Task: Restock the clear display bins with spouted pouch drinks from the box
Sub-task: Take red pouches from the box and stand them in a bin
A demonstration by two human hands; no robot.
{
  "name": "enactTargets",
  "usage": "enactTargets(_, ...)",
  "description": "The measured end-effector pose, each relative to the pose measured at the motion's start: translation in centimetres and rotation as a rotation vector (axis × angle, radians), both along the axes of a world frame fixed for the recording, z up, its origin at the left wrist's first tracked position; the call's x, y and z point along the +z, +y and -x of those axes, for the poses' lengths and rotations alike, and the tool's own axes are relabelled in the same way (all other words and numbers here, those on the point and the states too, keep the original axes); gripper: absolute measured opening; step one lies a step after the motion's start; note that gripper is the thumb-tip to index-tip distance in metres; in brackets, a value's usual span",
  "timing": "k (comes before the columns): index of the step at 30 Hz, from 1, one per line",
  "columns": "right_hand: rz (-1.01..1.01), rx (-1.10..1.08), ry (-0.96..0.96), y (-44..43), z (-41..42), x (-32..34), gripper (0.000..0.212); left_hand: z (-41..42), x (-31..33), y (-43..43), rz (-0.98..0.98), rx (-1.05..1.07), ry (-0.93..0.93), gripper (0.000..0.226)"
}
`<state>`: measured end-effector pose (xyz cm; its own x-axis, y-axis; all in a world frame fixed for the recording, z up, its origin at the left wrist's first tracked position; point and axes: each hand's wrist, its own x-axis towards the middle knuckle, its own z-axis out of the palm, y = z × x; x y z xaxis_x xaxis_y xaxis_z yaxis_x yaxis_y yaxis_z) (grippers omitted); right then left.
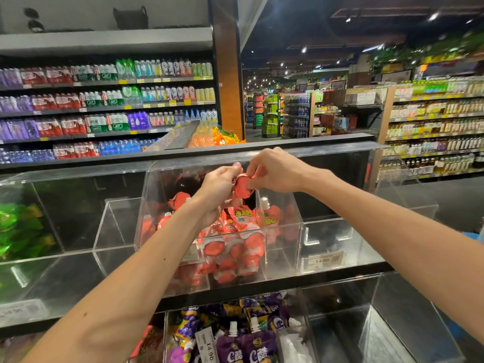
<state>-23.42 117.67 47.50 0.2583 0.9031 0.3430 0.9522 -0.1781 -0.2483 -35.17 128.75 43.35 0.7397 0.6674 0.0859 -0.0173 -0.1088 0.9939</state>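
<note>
Both my hands are raised over the middle clear display bin (pixel 146 205), which holds several pink spouted pouch drinks (pixel 235 239). My left hand (pixel 218 184) and my right hand (pixel 272 170) together pinch one pink pouch (pixel 242 187) above the bin's open top. The pouch's lower part hangs between my fingers. The box is not in view.
An empty clear bin (pixel 327 231) with a 14.90 price label sits to the right. A bin of green pouches (pixel 18 229) is at the left. Below, a bin holds purple pouches (pixel 251 341). Store shelves of bottled drinks (pixel 104 100) stand behind.
</note>
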Motion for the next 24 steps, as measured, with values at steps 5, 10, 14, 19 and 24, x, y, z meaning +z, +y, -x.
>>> enactTargets(5, -0.120, 0.066, 0.079, -0.1, -0.8, -0.5, 0.013, 0.5, 0.1, 1.0, 0.448, 0.065, -0.028, 0.027)
enactTargets(10, -0.150, 0.186, 0.221, -0.9, -0.3, -0.6, 0.013, 1.8, 0.0, 1.8, 0.503, 0.003, 0.035, 0.012)
enactTargets(14, -0.007, 0.182, 0.146, -1.0, -0.8, -0.5, 0.022, 2.3, 0.2, 2.5, 0.173, 0.092, -0.094, 0.018)
enactTargets(19, -0.190, 0.130, 0.253, -0.5, -0.7, 0.0, 0.037, 1.9, 1.4, 1.6, -0.218, 0.120, -0.242, 0.009)
enactTargets(24, -0.333, 0.065, 0.207, 0.8, -1.1, 0.2, 0.023, 0.7, 0.8, 2.3, -0.681, 0.203, -0.285, 0.004)
